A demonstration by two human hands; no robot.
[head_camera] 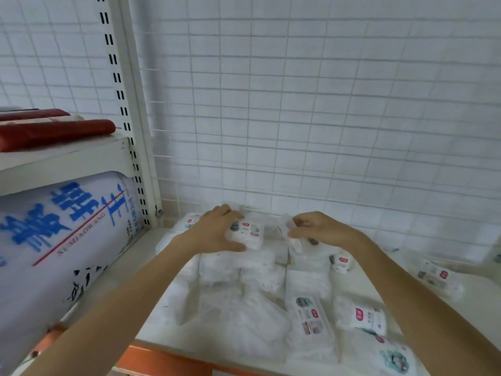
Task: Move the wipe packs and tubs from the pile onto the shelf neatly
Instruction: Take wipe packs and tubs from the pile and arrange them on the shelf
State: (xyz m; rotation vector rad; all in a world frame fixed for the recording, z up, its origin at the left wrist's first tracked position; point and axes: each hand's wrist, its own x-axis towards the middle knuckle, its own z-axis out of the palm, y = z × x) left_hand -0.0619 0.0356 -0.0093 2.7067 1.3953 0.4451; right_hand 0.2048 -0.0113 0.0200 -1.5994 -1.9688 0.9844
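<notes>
Several white wipe packs with red logos lie scattered on the white shelf (pixel 474 302). My left hand (pixel 214 234) grips a small white wipe pack (pixel 250 234) near the back of the shelf. My right hand (pixel 322 229) pinches another crumpled white wipe pack (pixel 287 226) beside it. Below my hands lies a jumble of plain white packs (pixel 238 294). A long pack (pixel 309 316) and a smaller one (pixel 363 316) lie at the front right, and a small pack (pixel 341 263) sits under my right wrist.
A white wire grid (pixel 325 104) backs the shelf. A slotted upright post (pixel 127 118) stands at the left. Beyond it lie a big blue-lettered white bale (pixel 59 240) and red packages (pixel 54 131) on a higher shelf. The shelf front edge is orange (pixel 162 359).
</notes>
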